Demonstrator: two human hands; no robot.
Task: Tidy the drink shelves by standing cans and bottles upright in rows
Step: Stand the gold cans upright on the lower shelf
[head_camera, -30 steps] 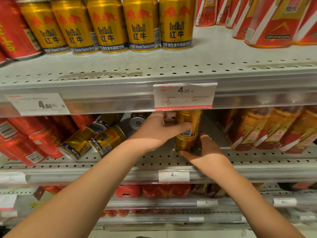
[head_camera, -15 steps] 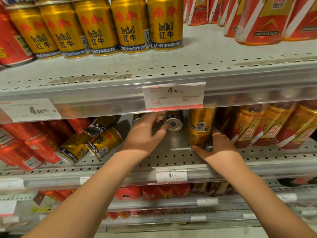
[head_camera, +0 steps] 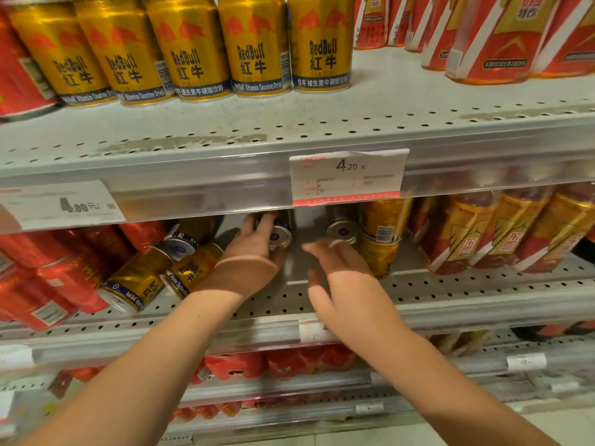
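On the middle shelf (head_camera: pixel 450 291) several gold Red Bull cans lie on their sides. My left hand (head_camera: pixel 249 262) curls round one lying can (head_camera: pixel 279 235) whose silver end faces me. My right hand (head_camera: pixel 341 272) hovers with fingers spread, holding nothing, just below a second lying can (head_camera: pixel 342 231). Right of it two gold cans (head_camera: pixel 381 243) stand stacked upright. To the left, three tipped gold cans (head_camera: pixel 145 278) lean against each other.
A row of upright gold cans (head_camera: pixel 257 46) fills the top shelf (head_camera: pixel 386 123), with red bottles (head_camera: pixel 502 37) beside them. Orange-labelled bottles (head_camera: pixel 502 233) stand right of the stack; red cans (head_camera: pixel 48 284) lie at left. A price tag (head_camera: pixel 347 177) overhangs the middle shelf.
My right hand let go of the stacked upright cans and moved left toward the lying can. My left hand reached deeper and closed round the other lying can.
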